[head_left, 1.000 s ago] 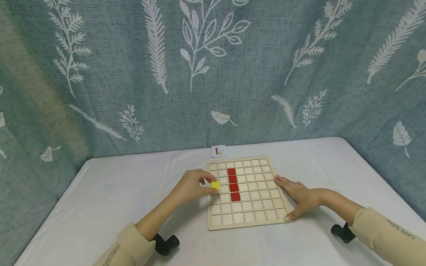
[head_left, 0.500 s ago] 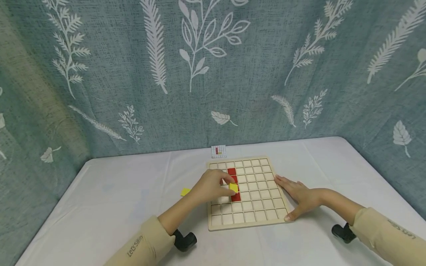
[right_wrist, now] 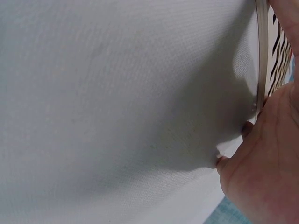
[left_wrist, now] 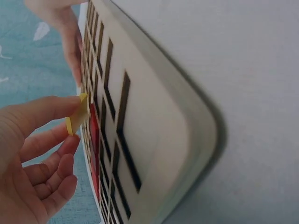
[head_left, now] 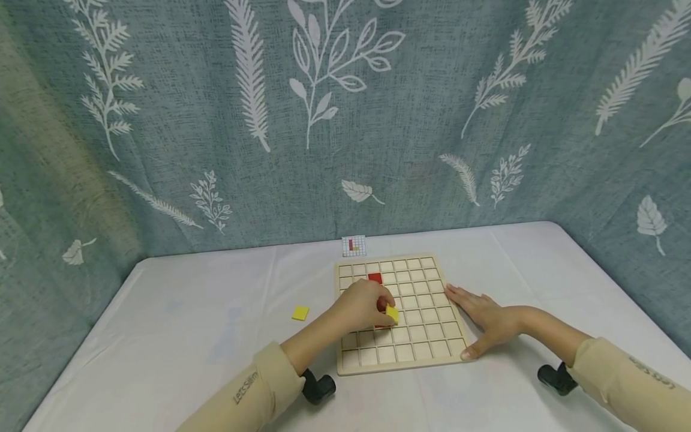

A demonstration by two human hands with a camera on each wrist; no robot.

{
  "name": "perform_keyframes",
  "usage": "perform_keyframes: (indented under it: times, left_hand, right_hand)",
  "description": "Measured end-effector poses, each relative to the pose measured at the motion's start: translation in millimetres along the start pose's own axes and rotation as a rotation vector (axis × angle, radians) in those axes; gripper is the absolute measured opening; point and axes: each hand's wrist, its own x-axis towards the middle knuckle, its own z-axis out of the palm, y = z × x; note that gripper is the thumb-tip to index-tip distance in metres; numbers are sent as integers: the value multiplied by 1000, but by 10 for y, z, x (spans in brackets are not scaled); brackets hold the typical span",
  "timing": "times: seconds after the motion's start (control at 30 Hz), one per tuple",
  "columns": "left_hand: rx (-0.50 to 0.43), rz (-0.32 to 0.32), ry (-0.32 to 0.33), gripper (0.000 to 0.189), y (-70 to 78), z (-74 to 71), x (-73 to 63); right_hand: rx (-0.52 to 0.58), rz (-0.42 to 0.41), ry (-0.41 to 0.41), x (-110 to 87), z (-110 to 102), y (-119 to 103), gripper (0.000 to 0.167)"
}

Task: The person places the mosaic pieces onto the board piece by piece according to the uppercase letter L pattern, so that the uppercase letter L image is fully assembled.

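Observation:
A yellow square tile is pinched between the thumb and fingers of my left hand, over the wooden grid board. In the left wrist view the yellow tile is tilted, close to the grid's surface. A column of red tiles stands in the board; the top red tile shows, while my left hand covers most of the others. My right hand rests spread along the board's right edge, its fingers fairly straight; in the right wrist view the board's side runs past this hand.
Left of the board, another yellow tile lies on the white tablecloth. Behind the board is a small card printed with a grid and coloured squares. A leaf-patterned curtain hangs past the table's far edge.
My left hand has carried the yellow tile rightward across the board, past the red column. The yellow tile on the cloth has come into view. My right hand has stayed put.

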Motion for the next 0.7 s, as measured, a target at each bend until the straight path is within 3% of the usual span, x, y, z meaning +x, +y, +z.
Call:
perform_keyframes:
  times: [0.2,0.7]
  left_hand:
    - [34,11,-14,24,11,49,26]
    - [10,17,-2,24,15,127,61]
  right_hand:
    - [2,-1,-1,-1,7,7,118]
    - [-12,-9,8,-10,24,9,119]
